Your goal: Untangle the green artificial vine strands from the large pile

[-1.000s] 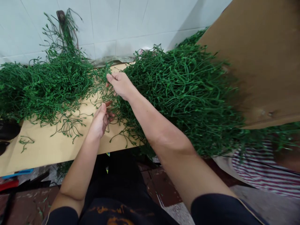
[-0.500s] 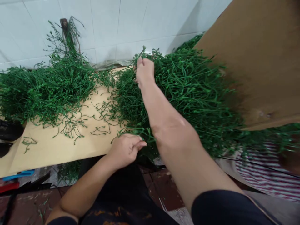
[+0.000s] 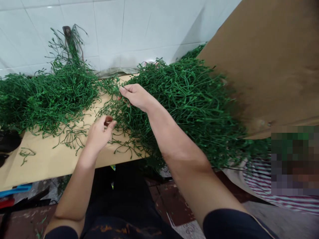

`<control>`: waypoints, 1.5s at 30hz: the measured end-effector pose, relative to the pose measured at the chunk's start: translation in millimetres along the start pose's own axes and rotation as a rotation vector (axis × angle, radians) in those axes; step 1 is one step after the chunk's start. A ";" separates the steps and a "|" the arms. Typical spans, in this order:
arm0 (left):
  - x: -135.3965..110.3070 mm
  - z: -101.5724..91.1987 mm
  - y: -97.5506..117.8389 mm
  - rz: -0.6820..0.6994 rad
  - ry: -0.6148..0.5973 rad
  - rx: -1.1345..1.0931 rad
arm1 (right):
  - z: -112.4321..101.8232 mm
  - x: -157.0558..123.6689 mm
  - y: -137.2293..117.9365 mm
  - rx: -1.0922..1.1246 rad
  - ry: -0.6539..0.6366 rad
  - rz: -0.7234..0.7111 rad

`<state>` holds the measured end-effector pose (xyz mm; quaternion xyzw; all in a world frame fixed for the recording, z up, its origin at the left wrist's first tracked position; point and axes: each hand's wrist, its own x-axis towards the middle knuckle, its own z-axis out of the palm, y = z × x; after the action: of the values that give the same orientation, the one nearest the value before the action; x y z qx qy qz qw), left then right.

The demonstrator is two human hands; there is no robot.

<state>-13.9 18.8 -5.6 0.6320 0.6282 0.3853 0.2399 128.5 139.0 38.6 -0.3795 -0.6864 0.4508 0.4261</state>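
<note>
A large heap of thin green stems with small bud-like tips (image 3: 194,96) lies on the right of the cardboard-covered table. My right hand (image 3: 133,95) reaches over its left edge, thumb and fingers pinched on a few green stems (image 3: 116,89). Lower and to the left, my left hand (image 3: 99,131) is above the cardboard (image 3: 74,162), fingers curled and thumb apart. Nothing shows in its grasp, though the palm side is partly hidden. Loose stems (image 3: 71,136) are scattered beside it.
A second green heap (image 3: 50,96) spreads along the left, around an upright brown post (image 3: 67,35). A tall cardboard sheet (image 3: 269,66) stands at the right. White tiles (image 3: 109,26) form the back wall. Blue-handled (image 3: 18,188) and red items lie below left. Striped cloth (image 3: 256,179) shows at right.
My right hand has moved left and down from the top of the right heap to its left edge. My left hand has moved left and up over the cardboard, and its fingers have loosened.
</note>
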 end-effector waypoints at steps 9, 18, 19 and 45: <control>15.2 32.1 2.5 -0.019 -0.111 -0.438 | 15.3 -17.0 -3.0 0.101 -0.109 0.080; 2.1 31.1 6.1 0.135 0.042 -0.204 | 36.6 -7.9 12.4 0.284 0.224 0.315; 1.3 31.7 6.3 0.118 0.061 -0.206 | 40.7 -6.1 12.3 0.297 0.238 0.334; -13.4 20.0 -32.4 -0.277 -0.027 -0.619 | 41.8 -92.6 25.5 -0.466 0.105 -0.033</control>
<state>-16.7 12.4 -45.4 0.4431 0.5580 0.5130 0.4786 125.5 50.6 -17.6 -0.4790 -0.7550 0.2529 0.3694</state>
